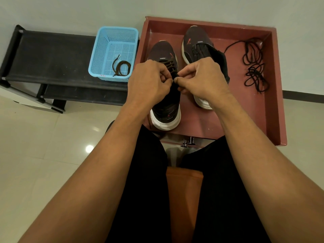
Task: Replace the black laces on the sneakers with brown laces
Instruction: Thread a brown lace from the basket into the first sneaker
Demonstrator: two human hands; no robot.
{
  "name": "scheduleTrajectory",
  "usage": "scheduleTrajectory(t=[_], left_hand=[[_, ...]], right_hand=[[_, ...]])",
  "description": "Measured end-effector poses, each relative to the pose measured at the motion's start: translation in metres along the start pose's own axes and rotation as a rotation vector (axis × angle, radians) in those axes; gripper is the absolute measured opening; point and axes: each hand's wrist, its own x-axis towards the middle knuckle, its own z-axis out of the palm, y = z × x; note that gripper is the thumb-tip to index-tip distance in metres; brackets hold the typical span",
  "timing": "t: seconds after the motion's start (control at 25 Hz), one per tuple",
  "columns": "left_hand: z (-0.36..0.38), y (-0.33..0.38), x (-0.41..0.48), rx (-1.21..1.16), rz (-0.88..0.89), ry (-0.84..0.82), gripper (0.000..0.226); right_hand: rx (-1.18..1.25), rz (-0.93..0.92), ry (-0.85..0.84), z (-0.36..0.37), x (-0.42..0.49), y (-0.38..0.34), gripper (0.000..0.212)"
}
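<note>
red tray [275, 85] holds sneakers [196, 41], black laces [254, 67] loose at right. left sneaker [165, 109]: brown lace [169, 64] in far eyelets. left hand [149, 79], right hand [201, 76] both pinch brown lace. i judge lace soft, light; take stiff tip.

Both forearms [105, 163] are bare, from the lower corners of the frame up to the left hand [149, 79] and right hand [203, 76] at the centre. Black trousers [145, 172] cover both legs at lower middle. Their fabric seems plain, though it is dim there.
</note>
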Motion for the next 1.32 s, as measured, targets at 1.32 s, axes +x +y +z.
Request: scheduleTrajectory(t=[1.32], left_hand=[[-0.006, -0.018, 0.000, -0.083, -0.051, 0.093, 0.036]], right_hand=[[-0.248, -0.064, -0.157, 0.005, -0.004, -0.006, 0.011]])
